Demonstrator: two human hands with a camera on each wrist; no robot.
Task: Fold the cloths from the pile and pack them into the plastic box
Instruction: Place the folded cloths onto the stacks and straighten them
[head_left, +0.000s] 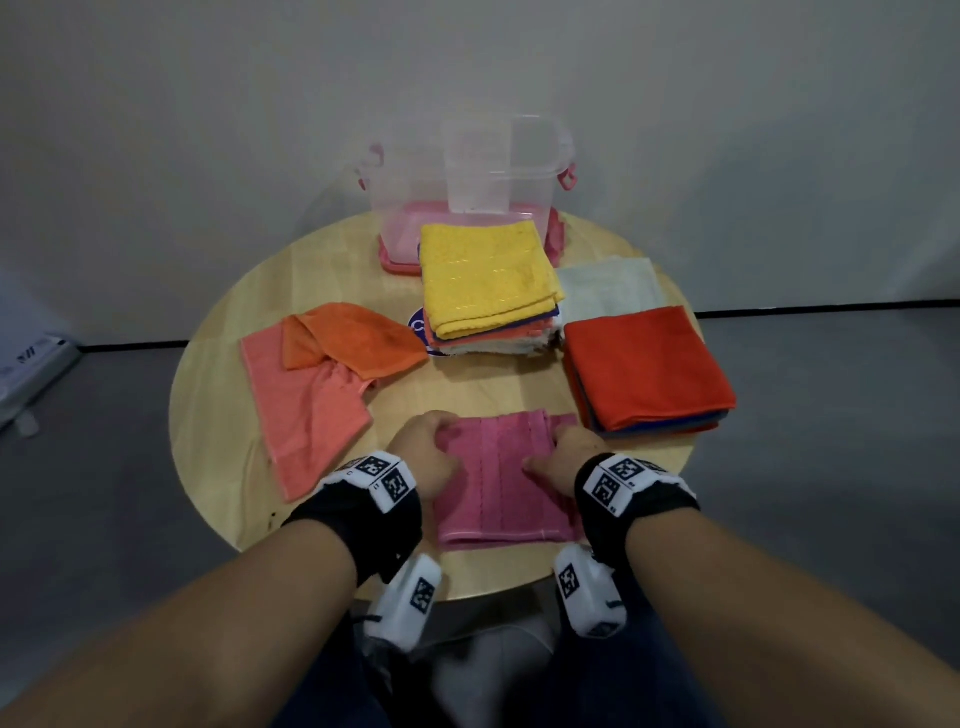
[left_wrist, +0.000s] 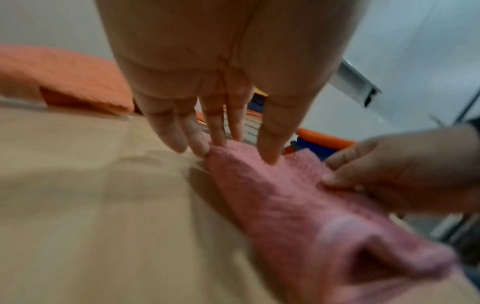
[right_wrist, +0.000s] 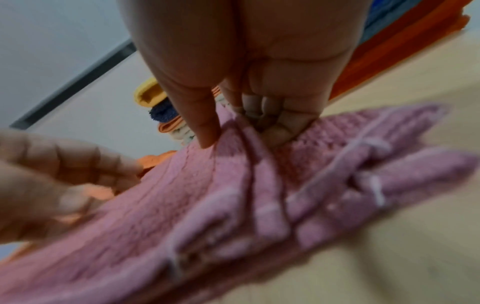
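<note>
A pink cloth (head_left: 501, 480) lies folded on the round wooden table (head_left: 467, 387), close to its front edge. My left hand (head_left: 441, 434) pinches its far left corner, thumb on top and fingertips (left_wrist: 201, 147) at the edge. My right hand (head_left: 558, 441) grips the far right part, where the curled fingers (right_wrist: 275, 129) bunch a fold of the pink cloth (right_wrist: 207, 195). The clear plastic box (head_left: 415, 176) with pink latches stands at the back of the table, its inside partly hidden by a pile of cloths.
A pile topped by a yellow cloth (head_left: 483, 275) sits mid-table in front of the box. A folded stack topped by a red cloth (head_left: 644, 364) is at the right, with a pale cloth (head_left: 608, 286) behind it. Loose orange and salmon cloths (head_left: 322, 374) lie at the left.
</note>
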